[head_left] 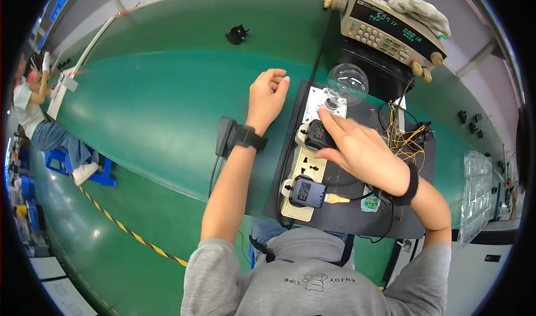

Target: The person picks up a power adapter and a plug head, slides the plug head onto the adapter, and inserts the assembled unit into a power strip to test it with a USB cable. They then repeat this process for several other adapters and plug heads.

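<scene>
My right hand [360, 145] reaches over a cream power strip [310, 165], thumb and fingers on either side of a black power adapter [320, 134] at its far end. The index fingertip extends to the edge of a white mounting plate [318, 101], which carries a socket with a clear glass bulb [348, 83]. A second, dark blue-grey adapter [307, 193] sits in the near end of the strip, with a pale cable plug [337, 198] at its side. Raised over the green tabletop, my left hand [268, 98] holds nothing; its fingers are loosely bent, thumb apart.
A bench power supply [391, 28] with a lit display and gloves [413, 7] on top stands back right. Yellow wires [407, 143] tangle on the black board [357, 221]. Clear plastic trays [476, 196] lie at right. Another person [42, 109] sits far left.
</scene>
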Demonstrator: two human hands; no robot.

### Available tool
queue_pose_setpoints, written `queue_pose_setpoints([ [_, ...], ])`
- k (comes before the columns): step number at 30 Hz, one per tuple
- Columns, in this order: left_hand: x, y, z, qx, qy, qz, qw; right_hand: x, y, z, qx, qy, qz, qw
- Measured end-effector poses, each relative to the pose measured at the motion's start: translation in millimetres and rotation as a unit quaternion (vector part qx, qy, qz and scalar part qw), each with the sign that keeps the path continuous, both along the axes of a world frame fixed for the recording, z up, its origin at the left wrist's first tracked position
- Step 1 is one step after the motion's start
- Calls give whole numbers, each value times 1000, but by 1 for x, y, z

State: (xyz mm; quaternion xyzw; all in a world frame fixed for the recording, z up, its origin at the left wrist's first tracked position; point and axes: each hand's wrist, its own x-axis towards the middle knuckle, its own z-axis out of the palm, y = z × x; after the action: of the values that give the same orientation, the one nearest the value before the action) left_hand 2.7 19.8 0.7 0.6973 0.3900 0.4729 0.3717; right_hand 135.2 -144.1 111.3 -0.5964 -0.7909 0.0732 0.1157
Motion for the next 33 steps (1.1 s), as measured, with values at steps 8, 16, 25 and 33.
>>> queue_pose_setpoints([
  [8,-67,-97,53,1,-51,-299,953,12,-79,-3,-9,198,65,978],
  [16,-67,-130,68,-13,147,-379,914,41,-52,-34,143,184,-70,970],
  [25,-80,-131,72,-24,-145,-422,895,39,-42,-38,169,199,-62,963],
  [33,-65,-46,58,-50,-25,-64,996,36,-37,-39,175,127,-44,975],
])
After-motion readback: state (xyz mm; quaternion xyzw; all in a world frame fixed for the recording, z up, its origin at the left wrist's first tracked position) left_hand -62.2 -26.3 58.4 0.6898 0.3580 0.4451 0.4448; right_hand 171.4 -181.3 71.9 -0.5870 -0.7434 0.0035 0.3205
